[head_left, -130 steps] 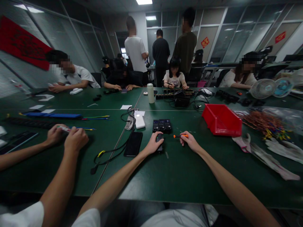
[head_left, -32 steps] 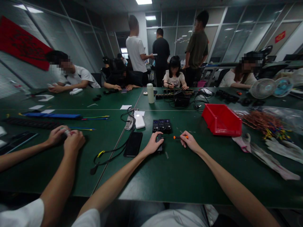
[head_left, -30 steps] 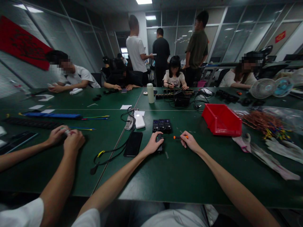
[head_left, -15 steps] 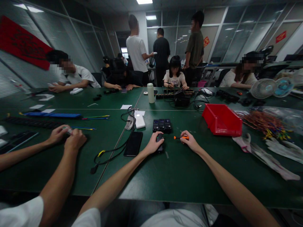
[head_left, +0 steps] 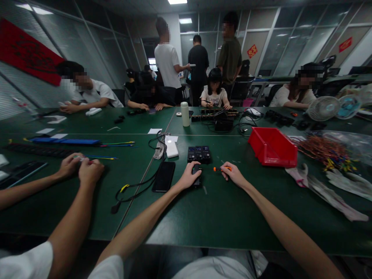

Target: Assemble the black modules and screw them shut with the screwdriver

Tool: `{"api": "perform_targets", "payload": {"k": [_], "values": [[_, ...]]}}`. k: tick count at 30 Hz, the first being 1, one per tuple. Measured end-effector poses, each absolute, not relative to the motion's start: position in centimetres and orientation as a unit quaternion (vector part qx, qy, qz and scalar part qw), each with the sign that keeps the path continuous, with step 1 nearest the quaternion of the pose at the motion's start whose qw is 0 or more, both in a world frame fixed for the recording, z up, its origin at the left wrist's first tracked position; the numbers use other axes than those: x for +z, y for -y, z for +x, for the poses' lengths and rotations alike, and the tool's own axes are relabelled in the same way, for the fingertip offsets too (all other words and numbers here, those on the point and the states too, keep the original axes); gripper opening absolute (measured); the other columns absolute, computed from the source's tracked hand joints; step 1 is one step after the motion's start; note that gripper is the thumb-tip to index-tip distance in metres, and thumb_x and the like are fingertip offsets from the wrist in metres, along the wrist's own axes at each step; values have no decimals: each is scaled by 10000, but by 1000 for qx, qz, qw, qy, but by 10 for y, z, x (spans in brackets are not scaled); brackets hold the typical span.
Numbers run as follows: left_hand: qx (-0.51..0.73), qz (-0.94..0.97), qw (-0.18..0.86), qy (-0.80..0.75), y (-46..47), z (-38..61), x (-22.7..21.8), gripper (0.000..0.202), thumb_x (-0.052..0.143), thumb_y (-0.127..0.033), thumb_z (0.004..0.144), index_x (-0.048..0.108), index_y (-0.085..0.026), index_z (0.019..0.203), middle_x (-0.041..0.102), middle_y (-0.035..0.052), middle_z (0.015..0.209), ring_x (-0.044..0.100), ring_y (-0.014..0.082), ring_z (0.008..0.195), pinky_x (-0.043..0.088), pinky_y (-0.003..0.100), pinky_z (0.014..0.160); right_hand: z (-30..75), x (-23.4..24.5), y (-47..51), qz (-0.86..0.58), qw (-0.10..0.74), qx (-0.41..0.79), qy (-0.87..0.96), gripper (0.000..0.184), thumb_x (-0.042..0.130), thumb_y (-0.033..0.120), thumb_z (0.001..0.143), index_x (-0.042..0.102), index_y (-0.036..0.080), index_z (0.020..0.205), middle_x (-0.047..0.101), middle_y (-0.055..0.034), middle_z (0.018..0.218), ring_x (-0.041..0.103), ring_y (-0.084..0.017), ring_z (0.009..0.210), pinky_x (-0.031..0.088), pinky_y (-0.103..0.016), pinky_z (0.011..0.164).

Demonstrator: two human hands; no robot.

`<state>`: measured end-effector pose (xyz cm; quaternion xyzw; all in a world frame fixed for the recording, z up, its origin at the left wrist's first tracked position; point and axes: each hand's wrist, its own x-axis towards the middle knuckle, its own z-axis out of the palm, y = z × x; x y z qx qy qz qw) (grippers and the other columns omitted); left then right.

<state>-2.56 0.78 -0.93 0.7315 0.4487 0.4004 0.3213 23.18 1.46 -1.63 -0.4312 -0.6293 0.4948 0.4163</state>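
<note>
My left hand [head_left: 188,176] is closed around a small black block-shaped part [head_left: 197,181] on the green table, its fingers covering much of it. In my right hand [head_left: 233,174] is an orange-handled screwdriver [head_left: 218,169], pinched between thumb and fingers. The screwdriver lies level, with its thin shaft pointing left toward the black part; its tip is too fine to make out. Just beyond my left hand sits a black module [head_left: 199,154] with several sections. A black smartphone [head_left: 163,177] rests to the left of my left hand.
A red bin [head_left: 273,149] stands to the right, near work gloves [head_left: 325,193] and copper wires [head_left: 327,151]. Left are a white power bank [head_left: 171,148] and a black cable [head_left: 136,199]. A co-worker's hands [head_left: 78,168] work at far left. A pale green bottle [head_left: 185,114] stands farther back.
My left hand keeps its hold on the black part. My right hand and the screwdriver have barely shifted. In the background, a standing person has moved left.
</note>
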Motion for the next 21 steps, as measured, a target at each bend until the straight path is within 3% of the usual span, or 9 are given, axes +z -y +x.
{"api": "perform_targets", "payload": {"k": [7, 14, 21], "values": [[402, 734, 320, -445, -9, -26, -10, 312, 516, -280, 814, 508, -238, 1123, 505, 35, 1070, 480, 183, 1044, 345, 324, 964, 232, -19, -16, -454, 408, 490, 623, 278, 499, 460, 831, 487, 183, 816, 454, 76, 484, 356, -62, 358, 259, -182, 360], [406, 726, 323, -452, -8, -25, -11, 312, 514, -275, 814, 509, -236, 1123, 507, 40, 1072, 483, 185, 1031, 349, 329, 960, 234, -15, -16, -400, 445, 528, 603, 286, 629, 316, 758, 453, 208, 955, 567, 42, 658, 516, -104, 544, 413, -233, 533], [408, 725, 325, -450, -7, -24, -9, 313, 511, -275, 814, 513, -237, 1125, 507, 40, 1084, 480, 184, 1039, 346, 331, 967, 234, -16, -18, -382, 451, 549, 591, 256, 570, 360, 818, 473, 177, 969, 642, -28, 749, 594, -142, 627, 433, -272, 585]]}}
